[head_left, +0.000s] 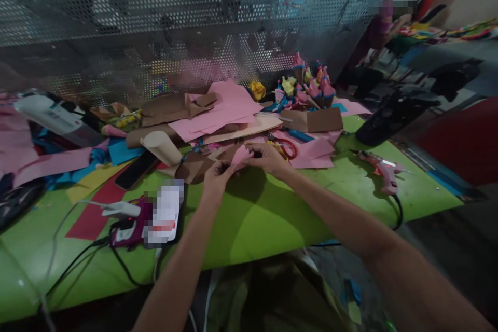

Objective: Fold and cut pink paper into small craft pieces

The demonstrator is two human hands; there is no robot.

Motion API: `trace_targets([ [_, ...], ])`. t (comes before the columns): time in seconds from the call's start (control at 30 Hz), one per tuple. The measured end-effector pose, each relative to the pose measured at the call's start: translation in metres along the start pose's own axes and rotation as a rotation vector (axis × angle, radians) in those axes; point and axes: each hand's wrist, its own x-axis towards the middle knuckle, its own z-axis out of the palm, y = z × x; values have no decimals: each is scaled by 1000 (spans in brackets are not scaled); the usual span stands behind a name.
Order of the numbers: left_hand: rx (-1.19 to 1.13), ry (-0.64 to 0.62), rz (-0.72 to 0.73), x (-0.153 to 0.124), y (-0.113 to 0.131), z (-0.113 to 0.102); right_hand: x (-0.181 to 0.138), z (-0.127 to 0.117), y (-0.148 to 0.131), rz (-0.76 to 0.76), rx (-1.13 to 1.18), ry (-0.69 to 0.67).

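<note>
Between my two hands, just above the green table (pixel 249 223), is a small pink paper piece (pixel 241 156) with a jagged, petal-like edge. My left hand (pixel 218 175) pinches its lower left side. The fingers of my right hand (pixel 268 158) are closed on its right side. Behind my hands lie brown paper scraps (pixel 194 167) and scissors with red handles (pixel 290 149). A finished-looking cluster of pink and yellow paper flowers (pixel 313 88) stands at the back right.
A pink glue gun (pixel 386 172) lies at the right with its cord over the edge. On the left are a phone (pixel 165 212), a purple power strip (pixel 128 231), a paper roll (pixel 161 148) and cables. Pink sheets (pixel 225 106) are piled against a perforated metal panel (pixel 187 5).
</note>
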Motion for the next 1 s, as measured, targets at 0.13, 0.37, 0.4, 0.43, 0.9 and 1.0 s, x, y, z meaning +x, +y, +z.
trace_targets([
  [0.13,17,-9,11,-1,0,1,0,1,0,-3,-43,33],
  [0.37,26,11,40,0,-1,-1,2,-1,4,21,-93,204],
  [0.4,19,12,33,0,-1,-1,2,-2,4,33,-107,198],
  [0.43,12,13,28,1,-1,-1,2,-2,4,44,-112,190],
  [0.9,66,16,52,3,-3,-3,1,-1,4,-27,-102,201],
  [1.0,97,-34,44,2,-2,-2,2,-2,7,-6,-87,189],
])
